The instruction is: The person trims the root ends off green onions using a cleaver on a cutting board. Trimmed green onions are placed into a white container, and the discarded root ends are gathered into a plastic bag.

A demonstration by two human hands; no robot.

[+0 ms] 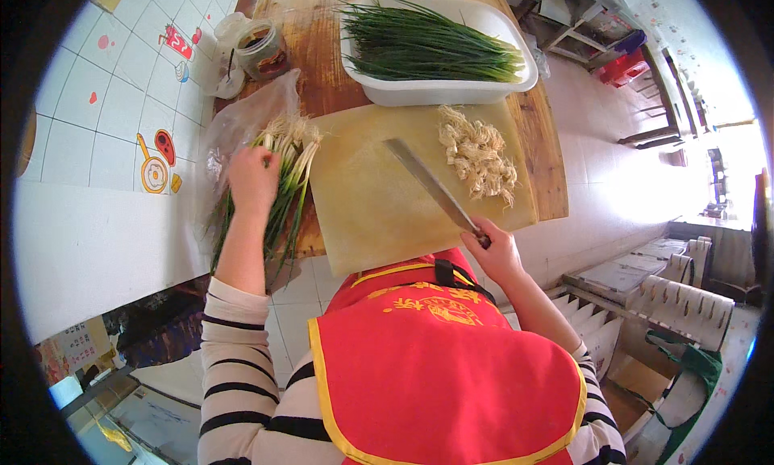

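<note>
My left hand has its fingers curled at a bunch of green onions, whose rooted ends point away from me; whether it grips any stalks is hidden. A plastic bag lies under and beside the bunch. In my right hand is the handle of a cleaver, its blade reaching left over the cutting board. Cut-off root ends are heaped on the board's right part. Behind it, a white plastic tub holds many long green onions without visible roots.
A wooden table supports the board. An open plastic jar with dark contents and a small container stand at the back left, near the tiled wall. The board overhangs the table's near edge, close to my red apron.
</note>
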